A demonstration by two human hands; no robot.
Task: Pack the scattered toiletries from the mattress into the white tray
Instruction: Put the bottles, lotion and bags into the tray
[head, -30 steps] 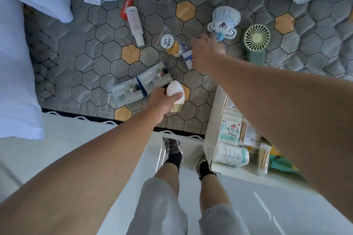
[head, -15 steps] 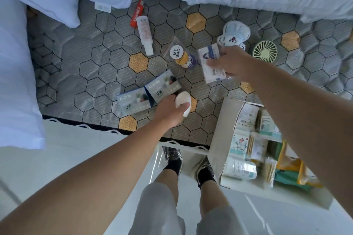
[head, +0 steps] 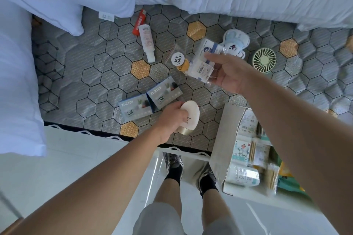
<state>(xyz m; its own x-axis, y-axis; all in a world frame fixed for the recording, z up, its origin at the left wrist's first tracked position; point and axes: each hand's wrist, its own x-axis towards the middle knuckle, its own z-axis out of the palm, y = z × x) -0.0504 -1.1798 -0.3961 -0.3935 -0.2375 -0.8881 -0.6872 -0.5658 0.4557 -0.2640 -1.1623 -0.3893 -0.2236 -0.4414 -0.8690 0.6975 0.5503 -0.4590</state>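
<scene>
My right hand now pinches the clear packet, lifted at upper centre; left hand still grips the white tube; white tray next.

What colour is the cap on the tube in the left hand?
Gold cap on cream tube; head view.

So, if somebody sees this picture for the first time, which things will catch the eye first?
Probably the two hands in the middle: the right hand holds a clear packet over the hexagon-patterned mattress, and the left hand grips a white bottle with a gold cap near the mattress edge. After that, the white tray at the lower right, already crowded with packs.
</scene>
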